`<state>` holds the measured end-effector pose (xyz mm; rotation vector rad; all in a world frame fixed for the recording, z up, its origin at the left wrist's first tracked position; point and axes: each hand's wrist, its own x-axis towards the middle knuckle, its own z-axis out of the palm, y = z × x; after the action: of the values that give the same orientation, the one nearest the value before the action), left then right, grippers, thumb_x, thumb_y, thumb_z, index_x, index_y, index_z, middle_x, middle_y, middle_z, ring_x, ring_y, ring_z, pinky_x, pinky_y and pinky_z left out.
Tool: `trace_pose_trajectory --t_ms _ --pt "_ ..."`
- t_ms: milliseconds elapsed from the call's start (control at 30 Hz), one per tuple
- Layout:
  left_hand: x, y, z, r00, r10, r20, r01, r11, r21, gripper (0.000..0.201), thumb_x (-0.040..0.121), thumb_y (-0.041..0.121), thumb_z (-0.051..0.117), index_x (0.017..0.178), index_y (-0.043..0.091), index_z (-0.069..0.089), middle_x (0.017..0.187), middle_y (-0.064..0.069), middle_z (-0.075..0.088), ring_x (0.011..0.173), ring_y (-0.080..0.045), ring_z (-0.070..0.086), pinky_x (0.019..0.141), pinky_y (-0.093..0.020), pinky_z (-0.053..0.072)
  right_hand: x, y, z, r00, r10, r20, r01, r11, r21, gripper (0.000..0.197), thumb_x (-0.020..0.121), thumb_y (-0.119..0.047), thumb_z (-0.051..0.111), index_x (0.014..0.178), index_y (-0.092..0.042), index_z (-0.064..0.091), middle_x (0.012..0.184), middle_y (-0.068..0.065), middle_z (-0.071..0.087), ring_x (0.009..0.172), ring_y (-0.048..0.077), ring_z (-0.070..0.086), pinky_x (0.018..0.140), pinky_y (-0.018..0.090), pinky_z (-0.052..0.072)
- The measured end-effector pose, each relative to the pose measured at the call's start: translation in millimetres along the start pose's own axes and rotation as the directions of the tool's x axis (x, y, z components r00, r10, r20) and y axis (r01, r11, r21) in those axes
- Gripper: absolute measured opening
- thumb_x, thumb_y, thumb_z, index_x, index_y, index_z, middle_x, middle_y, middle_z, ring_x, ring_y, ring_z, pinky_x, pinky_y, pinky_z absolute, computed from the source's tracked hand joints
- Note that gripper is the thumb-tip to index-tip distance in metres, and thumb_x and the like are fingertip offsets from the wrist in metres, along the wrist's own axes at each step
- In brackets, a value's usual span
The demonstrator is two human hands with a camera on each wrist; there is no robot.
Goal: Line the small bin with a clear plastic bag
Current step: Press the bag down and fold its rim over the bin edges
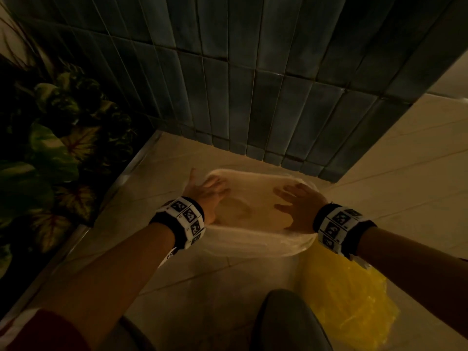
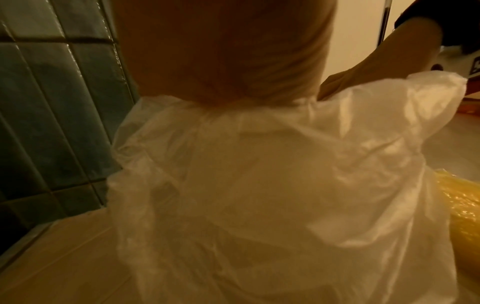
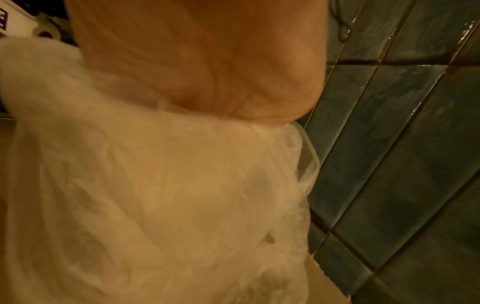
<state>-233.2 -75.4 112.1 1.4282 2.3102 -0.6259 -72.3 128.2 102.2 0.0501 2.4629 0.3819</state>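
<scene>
Over the bin, left hand (image 1: 206,190) and right hand (image 1: 300,207) spread flat inside clear bag (image 1: 253,239).

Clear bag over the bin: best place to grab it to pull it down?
Judging from the head view, pinch the loose skirt of the bag hanging below the rim on the near side, coming from outside and below. There the film is slack and bunched; over the opening it looks stretched, under both spread hands.

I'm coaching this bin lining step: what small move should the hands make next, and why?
Probably press the clear bag deeper into the bin, then smooth its edge over the rim. The left hand and right hand are spread inside the opening, and loose plastic billows outside.
</scene>
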Motion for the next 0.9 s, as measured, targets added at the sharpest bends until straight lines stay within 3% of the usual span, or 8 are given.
trace_pose_trajectory --t_ms 133,233,367,467,633,733,833,900 --pt "2 0 -1 0.994 -0.001 -0.108 -0.001 1.000 -0.012 0.084 0.081 0.059 0.054 0.149 0.030 0.013 0.161 0.006 0.004 0.149 -0.020 0.001 0.111 -0.066 -0.006 0 0 -4 0.999 0.009 -0.036 -0.008 1.000 0.026 0.072 0.085 -0.067 0.034 0.147 -0.034 0.019 0.160 -0.001 -0.006 0.148 0.024 -0.005 0.118 0.044 -0.005" --pt "-9 -7 -4 0.951 -0.029 -0.309 -0.062 0.959 -0.278 0.063 0.087 0.054 0.048 0.144 0.031 0.033 0.157 0.006 0.021 0.147 -0.018 0.013 0.115 -0.059 -0.001 -12 3 -11 0.975 0.049 -0.216 0.029 0.939 0.343 0.055 0.089 -0.055 0.043 0.139 -0.030 0.041 0.158 0.000 0.017 0.147 0.021 0.009 0.120 0.041 0.007" --pt "-36 -21 5 0.811 -0.345 -0.472 0.016 0.821 -0.571 0.054 0.088 0.052 0.035 0.130 0.023 0.050 0.136 -0.007 0.048 0.125 -0.032 0.044 0.105 -0.045 0.030 -40 15 1 0.750 0.524 -0.404 0.041 0.573 0.819 0.029 0.094 -0.019 0.048 0.121 -0.013 0.058 0.133 0.012 0.052 0.124 0.031 0.046 0.104 0.039 0.035" --pt "-47 -33 21 0.788 -0.593 -0.165 0.217 0.519 -0.827 0.040 0.097 0.032 0.037 0.130 0.011 0.046 0.135 -0.019 0.045 0.119 -0.038 0.046 0.100 -0.044 0.036 -54 19 34 0.643 0.766 -0.003 -0.060 0.055 0.997 0.031 0.095 -0.008 0.041 0.124 -0.006 0.052 0.127 0.020 0.055 0.113 0.036 0.052 0.087 0.037 0.040" --pt "-56 -18 52 0.824 -0.530 0.200 0.325 0.155 -0.933 0.044 0.098 0.037 0.034 0.132 0.009 0.040 0.125 -0.018 0.055 0.106 -0.036 0.059 0.084 -0.042 0.050 -63 -16 66 0.753 0.428 0.500 -0.140 -0.637 0.758 0.044 0.095 -0.034 0.046 0.135 -0.017 0.036 0.121 0.010 0.045 0.110 0.036 0.051 0.096 0.052 0.044" --pt "-51 3 63 0.815 -0.400 0.420 0.397 -0.145 -0.906 0.046 0.096 0.044 0.034 0.134 0.017 0.035 0.114 -0.010 0.054 0.079 -0.027 0.063 0.050 -0.029 0.047 -59 -33 73 0.795 0.269 0.544 -0.101 -0.825 0.556 0.043 0.094 -0.030 0.051 0.133 -0.019 0.040 0.121 0.009 0.043 0.117 0.040 0.048 0.099 0.056 0.042" --pt "-43 14 64 0.766 -0.323 0.556 0.394 -0.448 -0.803 0.041 0.094 0.040 0.042 0.126 0.014 0.041 0.104 -0.012 0.058 0.071 -0.026 0.062 0.047 -0.026 0.044 -49 -39 74 0.811 0.232 0.538 -0.047 -0.890 0.454 0.022 0.092 -0.022 0.054 0.112 -0.014 0.050 0.110 0.010 0.052 0.112 0.035 0.050 0.098 0.055 0.043" --pt "-40 16 66 0.771 -0.349 0.533 0.342 -0.479 -0.808 0.022 0.088 0.029 0.054 0.095 0.009 0.055 0.077 -0.009 0.057 0.055 -0.021 0.052 0.049 -0.024 0.037 -44 -39 70 0.797 0.303 0.522 -0.078 -0.806 0.587 0.005 0.090 -0.007 0.051 0.090 -0.011 0.054 0.092 0.009 0.054 0.094 0.029 0.055 0.079 0.044 0.051"
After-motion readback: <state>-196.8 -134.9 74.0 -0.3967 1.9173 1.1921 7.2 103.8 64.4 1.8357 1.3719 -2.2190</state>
